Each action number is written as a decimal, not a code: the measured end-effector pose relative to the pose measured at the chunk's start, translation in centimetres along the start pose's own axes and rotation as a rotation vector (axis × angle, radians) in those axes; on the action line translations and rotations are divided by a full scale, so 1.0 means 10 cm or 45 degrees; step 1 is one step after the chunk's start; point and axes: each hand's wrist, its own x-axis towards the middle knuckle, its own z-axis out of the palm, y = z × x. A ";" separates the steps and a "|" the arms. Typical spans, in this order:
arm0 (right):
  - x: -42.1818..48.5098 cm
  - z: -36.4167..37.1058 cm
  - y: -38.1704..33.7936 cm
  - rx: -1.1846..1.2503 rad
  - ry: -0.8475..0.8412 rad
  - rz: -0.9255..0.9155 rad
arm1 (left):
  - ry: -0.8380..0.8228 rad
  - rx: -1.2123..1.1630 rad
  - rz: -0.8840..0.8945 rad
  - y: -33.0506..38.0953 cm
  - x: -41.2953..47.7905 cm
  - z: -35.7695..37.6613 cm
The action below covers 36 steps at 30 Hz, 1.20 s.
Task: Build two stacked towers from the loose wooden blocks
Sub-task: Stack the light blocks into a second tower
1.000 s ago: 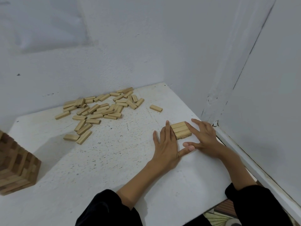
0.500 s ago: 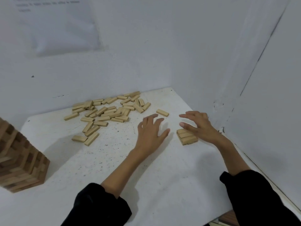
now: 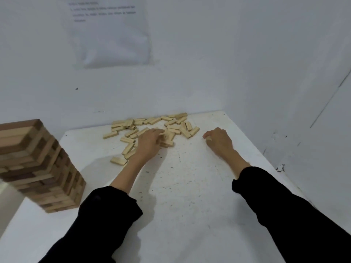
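A pile of loose pale wooden blocks [image 3: 171, 123] lies at the far side of the white table [image 3: 190, 196], against the wall. My left hand [image 3: 149, 142] rests in the pile's near middle, fingers curled down onto blocks there; motion blur hides the grip. To the right of the pile, my right hand [image 3: 219, 141] is curled over a single wooden block [image 3: 208, 138], whose end peeks out under the fingers. A tall finished tower [image 3: 38, 164] of light and dark blocks stands at the table's left edge. The flat three-block row seen earlier is out of sight.
White walls close the table at the back and on the right. A printed paper sheet [image 3: 108, 31] hangs on the back wall. Both black sleeves stretch across the near part of the table.
Both hands left the flat three-block row and moved away from me. The left went into the pile, the right onto the lone block. The camera tilted up, showing more of the tower.
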 end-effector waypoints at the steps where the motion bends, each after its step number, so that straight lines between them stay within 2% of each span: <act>1: 0.01 0.01 -0.02 0.027 0.043 0.000 | 0.041 -0.022 0.027 -0.03 -0.01 0.03; 8: 0.03 0.00 -0.27 0.252 0.052 -0.090 | 0.262 -0.178 0.103 -0.09 -0.07 0.10; 12: 0.07 0.06 -0.45 0.221 -0.062 -0.121 | 0.317 -0.250 0.131 -0.06 -0.15 0.00; 16: 0.17 0.20 -0.55 0.126 -0.125 -0.083 | 0.280 -0.360 0.122 -0.02 -0.36 -0.12; 25: 0.06 0.37 -0.72 0.335 0.118 0.088 | 0.103 -0.399 0.001 -0.07 -0.85 -0.18; 29: -0.40 0.33 -0.84 0.462 0.058 0.044 | 0.105 -0.425 -0.035 -0.07 -1.02 -0.16; 36: -1.32 0.29 -0.89 0.311 -0.058 -0.036 | 0.074 -0.482 -0.106 -0.08 -1.19 -0.06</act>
